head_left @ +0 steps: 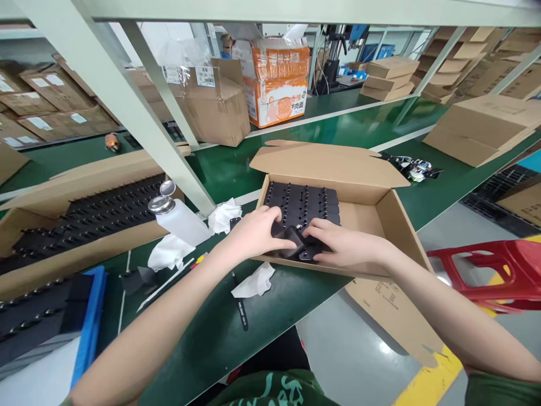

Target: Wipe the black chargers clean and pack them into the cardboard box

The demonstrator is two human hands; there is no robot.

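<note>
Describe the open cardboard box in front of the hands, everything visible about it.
The open cardboard box is shallow, plain brown corrugated board, lying flat on the green workbench with its near corner over the edge. Its lid flap is folded back, away from the person. Flat black parts with small studs lie in rows across its left half; the right half shows bare cardboard. The left hand and right hand reach inside over the near wall, both touching a black part.

You face a long green-topped workbench (220, 338) under pale grey-green slanted metal frame struts (127, 96); grey glossy concrete floor (359, 349) lies below, a red plastic stool (499, 270) to your right.
</note>
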